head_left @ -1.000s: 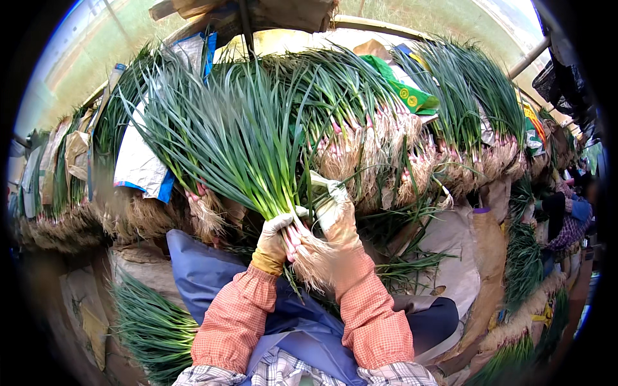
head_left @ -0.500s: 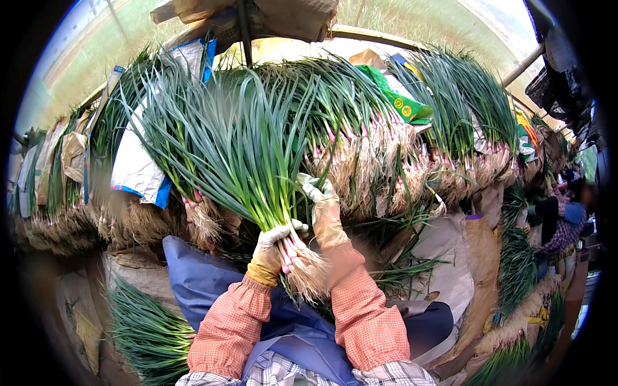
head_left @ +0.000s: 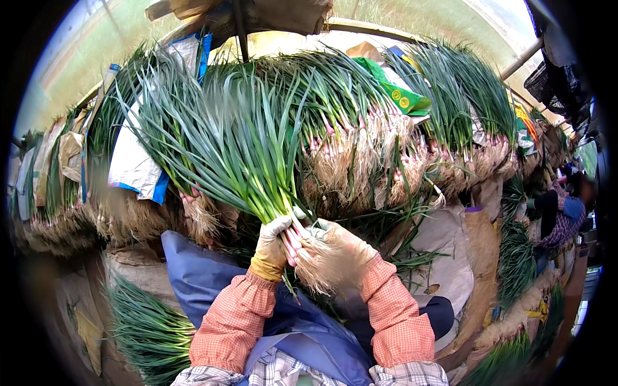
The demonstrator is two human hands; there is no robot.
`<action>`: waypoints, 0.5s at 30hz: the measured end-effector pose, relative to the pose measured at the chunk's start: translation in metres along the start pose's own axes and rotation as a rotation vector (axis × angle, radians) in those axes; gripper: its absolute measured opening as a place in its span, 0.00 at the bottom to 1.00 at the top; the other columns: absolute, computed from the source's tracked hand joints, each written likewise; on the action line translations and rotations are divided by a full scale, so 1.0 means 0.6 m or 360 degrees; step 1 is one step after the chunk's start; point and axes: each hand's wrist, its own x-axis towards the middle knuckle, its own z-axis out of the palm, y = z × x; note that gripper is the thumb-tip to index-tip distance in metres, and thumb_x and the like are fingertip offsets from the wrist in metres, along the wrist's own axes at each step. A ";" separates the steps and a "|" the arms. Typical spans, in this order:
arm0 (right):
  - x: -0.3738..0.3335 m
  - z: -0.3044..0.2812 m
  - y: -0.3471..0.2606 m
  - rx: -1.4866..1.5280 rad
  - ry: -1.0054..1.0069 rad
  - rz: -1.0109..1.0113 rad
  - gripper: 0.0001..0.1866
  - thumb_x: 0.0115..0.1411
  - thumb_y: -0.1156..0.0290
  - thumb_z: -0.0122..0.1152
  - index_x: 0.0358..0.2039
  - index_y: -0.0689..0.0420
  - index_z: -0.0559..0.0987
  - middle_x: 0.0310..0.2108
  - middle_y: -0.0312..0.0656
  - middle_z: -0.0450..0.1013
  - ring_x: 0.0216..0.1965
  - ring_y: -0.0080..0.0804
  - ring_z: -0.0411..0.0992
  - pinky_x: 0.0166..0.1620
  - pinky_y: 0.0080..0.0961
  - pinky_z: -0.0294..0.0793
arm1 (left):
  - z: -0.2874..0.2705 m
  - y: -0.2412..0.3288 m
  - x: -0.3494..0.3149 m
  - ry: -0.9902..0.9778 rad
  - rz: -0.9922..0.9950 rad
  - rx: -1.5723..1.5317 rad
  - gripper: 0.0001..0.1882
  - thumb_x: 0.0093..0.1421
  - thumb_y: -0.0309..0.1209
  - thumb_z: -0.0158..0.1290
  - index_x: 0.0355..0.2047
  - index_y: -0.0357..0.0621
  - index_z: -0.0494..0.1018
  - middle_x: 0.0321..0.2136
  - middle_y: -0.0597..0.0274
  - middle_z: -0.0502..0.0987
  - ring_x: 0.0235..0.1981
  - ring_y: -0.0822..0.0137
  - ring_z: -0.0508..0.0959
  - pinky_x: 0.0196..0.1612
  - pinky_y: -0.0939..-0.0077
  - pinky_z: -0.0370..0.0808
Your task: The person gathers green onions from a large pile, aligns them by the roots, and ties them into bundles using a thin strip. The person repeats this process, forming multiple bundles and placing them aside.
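Observation:
My gloved left hand [head_left: 273,235] is wrapped round a bunch of spring onions [head_left: 270,174] near its pinkish-white bulbs. The long green leaves fan up and to the left, and the pale stringy roots hang towards me. My gloved right hand [head_left: 344,248] is closed at the right side of the same bunch, against the bulbs and roots. Roots and blur partly hide its fingers. Both forearms wear orange checked sleeves. A blue apron or cloth [head_left: 193,270] spreads over my lap beneath the bunch.
A long heaped row of spring onions [head_left: 360,116] stretches across ahead, roots towards me. White sacking [head_left: 135,161] and a green bag [head_left: 402,96] lie among it. Another pile [head_left: 145,328] lies at lower left. At far right a person [head_left: 566,215] sits among more bunches.
My right hand has come down from the leaves at the bunch's right side to its bulbs and roots. My left hand keeps its grip in nearly the same place.

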 end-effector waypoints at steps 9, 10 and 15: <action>-0.113 -0.049 -0.113 -0.2167 0.0235 0.0770 0.26 0.57 0.57 0.64 0.54 0.52 0.74 0.42 0.44 0.78 0.40 0.30 0.75 0.45 0.27 0.73 | 0.057 0.102 -0.001 -0.0417 0.0456 -0.0016 0.26 0.55 0.38 0.55 0.50 0.35 0.70 0.42 0.43 0.76 0.35 0.54 0.78 0.39 0.58 0.79; -0.113 -0.042 -0.128 -0.2901 -0.0100 0.1212 0.37 0.55 0.57 0.65 0.63 0.53 0.64 0.52 0.46 0.73 0.56 0.34 0.68 0.58 0.26 0.65 | 0.058 0.100 0.006 -0.0401 0.0414 -0.0113 0.29 0.56 0.37 0.55 0.55 0.36 0.65 0.44 0.41 0.75 0.35 0.54 0.78 0.40 0.57 0.79; 0.062 -0.070 -0.227 -0.2824 0.1501 -0.0609 0.26 0.55 0.54 0.65 0.47 0.59 0.71 0.35 0.52 0.78 0.31 0.47 0.78 0.36 0.36 0.76 | -0.038 0.071 0.043 -0.0509 -0.0009 -0.0713 0.39 0.57 0.32 0.52 0.66 0.41 0.48 0.57 0.32 0.63 0.42 0.52 0.77 0.46 0.52 0.78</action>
